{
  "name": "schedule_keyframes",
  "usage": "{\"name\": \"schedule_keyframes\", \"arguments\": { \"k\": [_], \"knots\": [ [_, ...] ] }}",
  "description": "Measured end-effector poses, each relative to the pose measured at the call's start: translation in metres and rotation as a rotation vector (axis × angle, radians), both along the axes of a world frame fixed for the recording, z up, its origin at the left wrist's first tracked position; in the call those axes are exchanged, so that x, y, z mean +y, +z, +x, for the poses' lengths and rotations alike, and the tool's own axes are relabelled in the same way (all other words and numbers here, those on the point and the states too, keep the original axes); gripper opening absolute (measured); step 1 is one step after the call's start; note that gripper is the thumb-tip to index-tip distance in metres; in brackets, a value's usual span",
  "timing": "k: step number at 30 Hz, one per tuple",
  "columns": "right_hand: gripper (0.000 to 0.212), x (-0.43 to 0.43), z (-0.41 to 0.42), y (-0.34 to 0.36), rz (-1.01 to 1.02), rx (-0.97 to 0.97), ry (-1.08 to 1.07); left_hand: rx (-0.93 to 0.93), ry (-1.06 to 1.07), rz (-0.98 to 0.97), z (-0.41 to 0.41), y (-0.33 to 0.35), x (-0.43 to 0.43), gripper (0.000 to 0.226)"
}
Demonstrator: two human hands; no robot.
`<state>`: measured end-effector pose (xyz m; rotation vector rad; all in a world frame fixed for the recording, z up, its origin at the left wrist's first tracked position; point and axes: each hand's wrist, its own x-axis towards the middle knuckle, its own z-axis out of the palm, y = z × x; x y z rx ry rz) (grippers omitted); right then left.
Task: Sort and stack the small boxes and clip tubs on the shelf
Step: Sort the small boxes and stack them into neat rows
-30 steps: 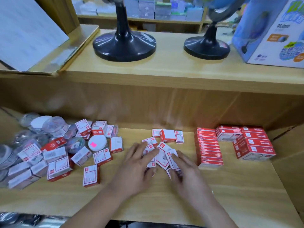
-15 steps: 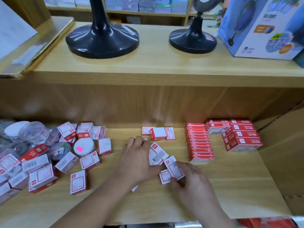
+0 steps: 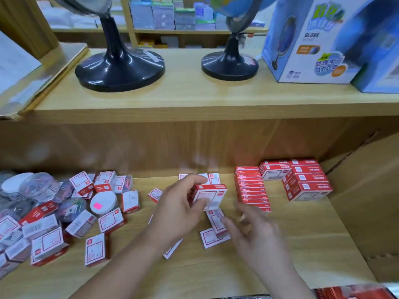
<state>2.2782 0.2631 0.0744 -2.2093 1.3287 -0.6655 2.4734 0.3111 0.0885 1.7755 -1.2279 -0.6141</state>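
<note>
My left hand (image 3: pixel 179 210) grips a red-and-white small box (image 3: pixel 210 195) lifted above the lower shelf (image 3: pixel 302 244). My right hand (image 3: pixel 254 238) is blurred, fingers spread, touching another small box (image 3: pixel 217 223) that lies on the shelf, with a flat one (image 3: pixel 210 238) beside it. A neat red stack (image 3: pixel 251 188) stands just right of my hands, and bigger red boxes (image 3: pixel 302 180) are stacked further right. At left lies a jumble of loose small boxes (image 3: pixel 47 244) and clear round clip tubs (image 3: pixel 38 186), one with a white lid (image 3: pixel 103 202).
The upper shelf carries two black globe stands (image 3: pixel 119 70) (image 3: pixel 230 63) and a blue globe carton (image 3: pixel 308 39). A cardboard panel (image 3: pixel 367 201) closes the lower shelf's right end. Its wooden back wall (image 3: pixel 151 143) is close behind the boxes.
My left hand has picked a small box out of the middle pile and raised it. My right hand shifted up and right toward the boxes lying there; the camera moved closer.
</note>
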Motion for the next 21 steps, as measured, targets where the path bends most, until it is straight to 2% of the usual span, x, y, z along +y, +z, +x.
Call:
{"name": "schedule_keyframes", "arguments": {
  "k": [2, 3, 5, 7, 9, 13, 16, 21],
  "knots": [
    [0.046, -0.012, -0.013, 0.008, 0.154, -0.280, -0.007, 0.194, -0.045, -0.014, -0.020, 0.014, -0.010, 0.037],
    [0.043, -0.018, -0.019, 0.016, 0.221, -0.348, 0.006, 0.251, -0.068, -0.016, -0.031, 0.020, -0.016, 0.036],
    [0.031, -0.031, -0.037, 0.026, 0.297, -0.426, 0.003, 0.335, -0.120, -0.010, -0.053, 0.028, -0.030, 0.033],
    [0.024, -0.041, -0.059, 0.028, 0.315, -0.463, -0.071, 0.340, -0.181, 0.007, -0.068, 0.022, -0.044, 0.025],
    [0.020, -0.049, -0.079, 0.027, 0.318, -0.447, -0.120, 0.216, -0.238, 0.029, -0.077, 0.009, -0.061, 0.018],
    [0.018, -0.066, -0.098, 0.025, 0.250, -0.478, -0.264, -0.030, -0.328, -0.001, -0.091, -0.002, -0.098, 0.020],
    [0.017, -0.073, -0.105, 0.021, 0.167, -0.517, -0.364, -0.194, -0.256, -0.117, -0.096, -0.001, -0.123, 0.018],
    [0.023, -0.076, -0.107, 0.009, 0.204, -0.485, -0.299, -0.418, -0.214, -0.174, -0.108, -0.003, -0.148, 0.019]
  ]
}}
